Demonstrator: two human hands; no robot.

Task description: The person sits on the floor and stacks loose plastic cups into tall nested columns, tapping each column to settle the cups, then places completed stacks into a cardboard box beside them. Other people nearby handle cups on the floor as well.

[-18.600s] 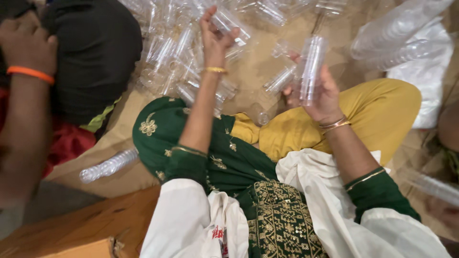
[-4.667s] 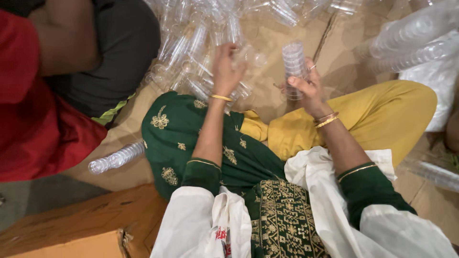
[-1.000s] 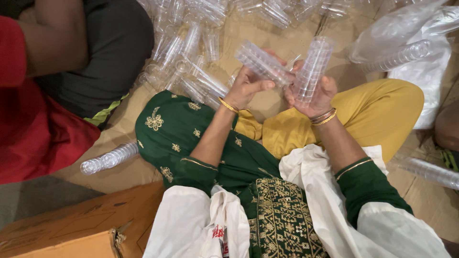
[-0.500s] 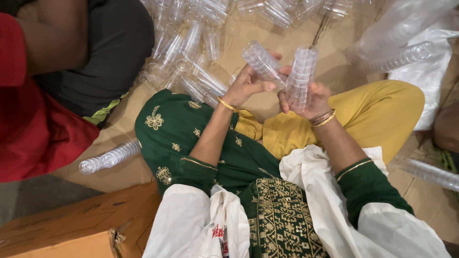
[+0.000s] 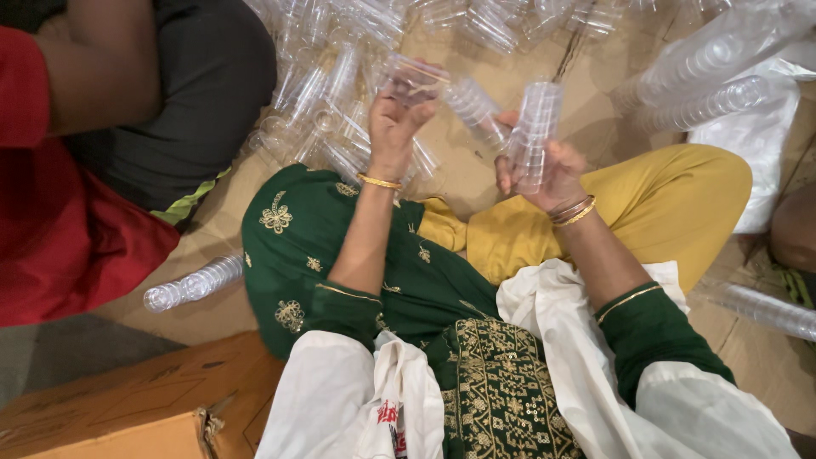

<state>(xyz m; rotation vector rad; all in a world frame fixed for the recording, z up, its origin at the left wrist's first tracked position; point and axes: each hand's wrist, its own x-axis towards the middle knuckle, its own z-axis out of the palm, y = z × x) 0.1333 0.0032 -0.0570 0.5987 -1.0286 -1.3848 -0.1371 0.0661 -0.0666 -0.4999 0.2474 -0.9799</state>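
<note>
I sit cross-legged in green and yellow clothes over a floor strewn with clear plastic cups. My right hand holds an upright stack of clear cups above my yellow knee. My left hand is raised further out, its fingers closed on a short clear cup piece over the loose cup pile. Another nested cup stack lies between the two hands; whether a hand grips it is unclear.
Another person in red and black sits close on the left. A cup stack lies by my left knee, a cardboard box at bottom left. Bagged cup stacks are at top right; another stack lies right.
My left hand has lifted away from the right and moved out over the pile, holding a short cup piece. The right hand's stack stays upright and about where it was.
</note>
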